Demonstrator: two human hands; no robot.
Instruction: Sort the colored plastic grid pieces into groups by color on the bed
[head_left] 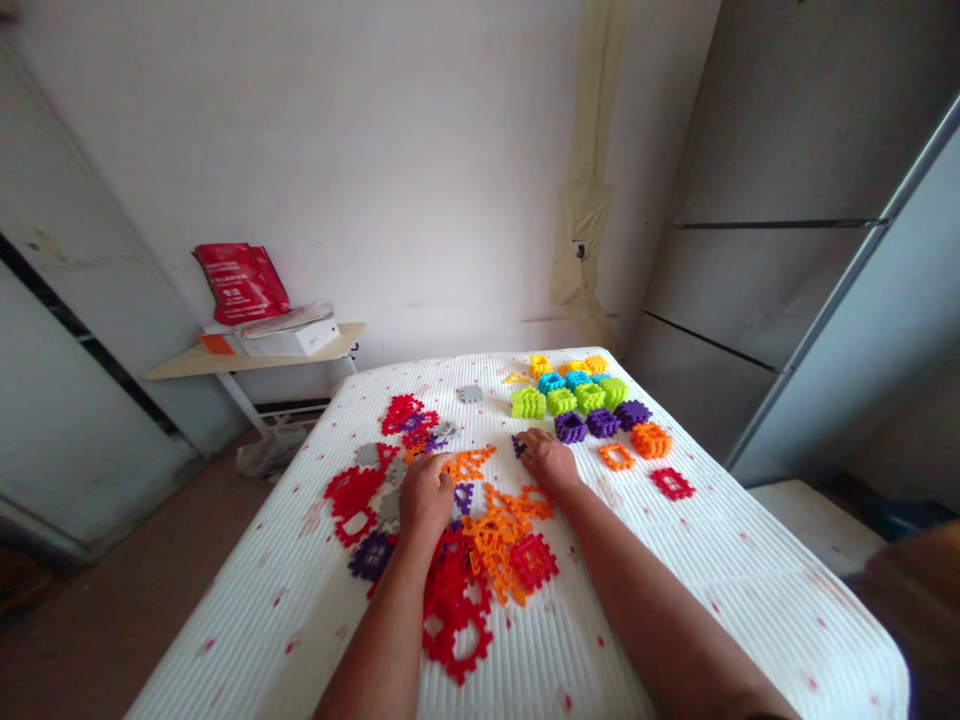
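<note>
My left hand is over the loose pile, fingers curled down among grey and orange pieces; what they grip is hidden. Beside its thumb lies an orange triangular piece, and a purple triangular piece is just below that. To the right, my right hand reaches down to the cloth with its fingertips closed on a small purple interlocking piece, partly covered by the fingers. Purple stacked pieces stand just beyond this hand. Nearer to me, the pile has orange pieces and red pieces.
Lime green stacks, blue stacks and yellow stacks stand in rows at the far right. An orange stack, an orange square frame and a red square lie nearer. A grey square sits behind the pile.
</note>
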